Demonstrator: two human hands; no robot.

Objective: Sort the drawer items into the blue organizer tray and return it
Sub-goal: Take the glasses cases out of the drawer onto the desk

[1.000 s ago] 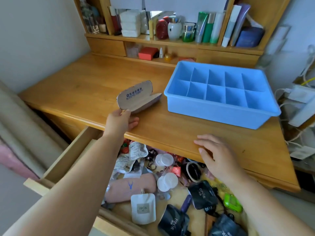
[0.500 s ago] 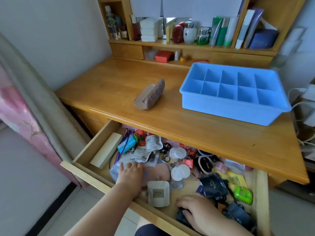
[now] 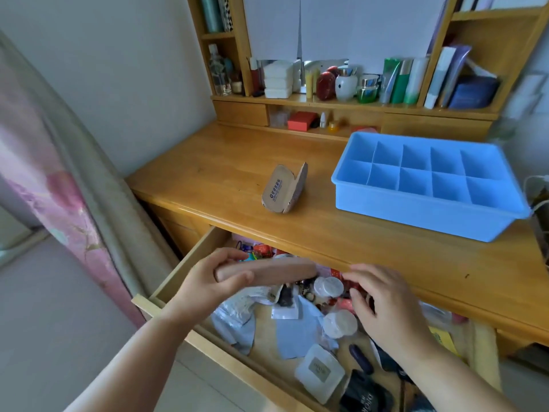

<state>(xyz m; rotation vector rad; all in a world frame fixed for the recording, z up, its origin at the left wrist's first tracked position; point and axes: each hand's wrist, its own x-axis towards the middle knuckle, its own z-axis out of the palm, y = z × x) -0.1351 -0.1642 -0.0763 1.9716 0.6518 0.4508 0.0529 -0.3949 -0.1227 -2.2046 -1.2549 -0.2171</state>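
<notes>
The blue organizer tray point(image 3: 416, 217) sits on the desk at the right, its compartments empty. Below the desktop the drawer point(image 3: 190, 260) stands pulled out, full of sachets, small round jars point(image 3: 338, 324), a white pouch point(image 3: 319, 373) and black pouches. My left hand point(image 3: 205, 285) grips one end of a pink case point(image 3: 276, 272) and holds it above the drawer's left part. My right hand point(image 3: 383, 301) hovers over the drawer's middle with fingers loosely bent, its fingertips near a red item; whether it touches anything I cannot tell.
A brown glasses case point(image 3: 283, 188) lies open on the desktop point(image 3: 208, 179), left of the tray. Shelves at the back carry bottles, jars and books. A pink curtain point(image 3: 53, 179) hangs at the left. Cables lie at the desk's right edge.
My left hand has lifted the pink case out of the drawer. My right hand has come up from the drawer's front to its middle. The camera has tilted upward.
</notes>
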